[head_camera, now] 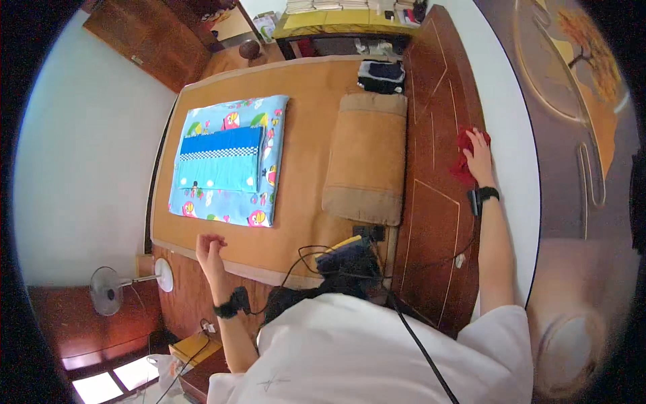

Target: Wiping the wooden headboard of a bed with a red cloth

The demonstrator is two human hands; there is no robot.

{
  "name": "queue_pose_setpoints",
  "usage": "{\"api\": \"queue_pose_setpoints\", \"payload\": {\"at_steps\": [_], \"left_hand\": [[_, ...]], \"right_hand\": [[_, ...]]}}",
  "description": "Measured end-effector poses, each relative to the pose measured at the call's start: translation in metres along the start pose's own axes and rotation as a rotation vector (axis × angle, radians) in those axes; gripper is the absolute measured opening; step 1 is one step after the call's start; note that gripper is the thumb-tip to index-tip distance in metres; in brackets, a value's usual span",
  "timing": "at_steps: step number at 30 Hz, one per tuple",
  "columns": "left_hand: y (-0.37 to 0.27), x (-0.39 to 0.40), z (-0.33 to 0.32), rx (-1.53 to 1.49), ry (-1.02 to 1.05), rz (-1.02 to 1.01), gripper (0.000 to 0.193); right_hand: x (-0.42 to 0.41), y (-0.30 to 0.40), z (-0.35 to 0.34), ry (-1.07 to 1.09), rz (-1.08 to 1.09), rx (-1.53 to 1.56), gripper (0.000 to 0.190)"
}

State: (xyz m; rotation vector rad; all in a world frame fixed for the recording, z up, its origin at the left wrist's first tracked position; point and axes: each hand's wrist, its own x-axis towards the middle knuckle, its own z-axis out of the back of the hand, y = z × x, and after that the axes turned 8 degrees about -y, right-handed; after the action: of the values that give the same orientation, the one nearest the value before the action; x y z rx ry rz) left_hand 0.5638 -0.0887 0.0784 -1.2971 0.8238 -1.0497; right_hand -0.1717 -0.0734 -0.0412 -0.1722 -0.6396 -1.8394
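Observation:
My right hand (pixel 477 155) presses on a crumpled red cloth (pixel 462 169) at the top edge of the brown wooden headboard (pixel 439 151). Its fingers are spread over the cloth, and part of the cloth lies beneath the palm. My left hand (pixel 211 247) hangs over the near edge of the bed mat (pixel 303 166), fingers loosely curled and holding nothing that I can see. Beyond it lies a folded blue cartoon-print quilt (pixel 280 151) with a folded blue checker-banded fabric (pixel 219 169) on top. A tan pillow (pixel 366 159) lies along the headboard. Each wrist wears a black strap.
Dark folded items (pixel 382 76) lie past the pillow. A black and yellow object (pixel 345 257) with cables is close to my body. A pedestal fan (pixel 107 292) stands at the left, a yellow-topped table (pixel 348 19) at the far end. A white wall borders the headboard.

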Motion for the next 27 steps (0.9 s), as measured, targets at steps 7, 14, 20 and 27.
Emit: {"api": "queue_pose_setpoints", "payload": {"at_steps": [7,14,20,27], "left_hand": [[-0.039,-0.003,-0.061,0.078,0.028,-0.143,0.008],[-0.047,0.01,-0.125,0.036,0.207,-0.163,0.008],[-0.032,0.015,-0.138,0.135,0.243,-0.178,0.004],[-0.017,0.012,-0.157,0.162,0.231,-0.058,0.006]], "right_hand": [[-0.011,-0.002,0.005,0.044,0.036,0.007,0.059],[-0.013,0.013,0.006,0.04,0.005,0.024,0.058],[-0.009,0.011,0.012,0.032,-0.011,0.023,0.056],[-0.015,0.021,0.016,0.037,-0.013,-0.003,0.055]]}}
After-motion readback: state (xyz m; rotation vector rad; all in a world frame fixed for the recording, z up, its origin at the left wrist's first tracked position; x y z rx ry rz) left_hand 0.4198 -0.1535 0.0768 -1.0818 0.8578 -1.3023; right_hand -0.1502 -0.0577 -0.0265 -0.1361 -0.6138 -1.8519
